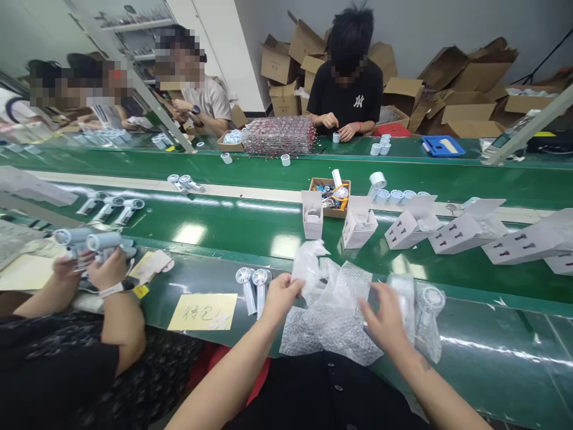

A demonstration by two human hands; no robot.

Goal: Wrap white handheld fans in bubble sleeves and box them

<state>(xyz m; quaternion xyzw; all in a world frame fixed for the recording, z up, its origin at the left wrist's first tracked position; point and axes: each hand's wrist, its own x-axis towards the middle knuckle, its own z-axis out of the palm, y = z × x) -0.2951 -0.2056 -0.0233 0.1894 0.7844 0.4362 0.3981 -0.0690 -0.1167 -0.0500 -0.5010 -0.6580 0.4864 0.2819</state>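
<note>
My left hand (pixel 284 295) pinches the edge of a translucent plastic bag (pixel 305 269), which is raised over several bubble-wrap bags (pixel 344 316) lying on the green table in front of me. To the right, my right hand (pixel 385 313) hovers over the bubble wrap with its fingers apart and nothing in them. Just beyond it lie a wrapped device (pixel 401 298) and a handheld fan in a clear bag (pixel 432 301). Two unwrapped white fans (pixel 253 286) rest side by side left of my left hand.
A yellow handwritten sheet (pixel 203 312) lies at left, near a co-worker's hands holding fans (pixel 105 242). Several open white boxes (pixel 358 230) and a parts box (pixel 342 209) stand on the green belt (pixel 233 221) ahead. People sit across it.
</note>
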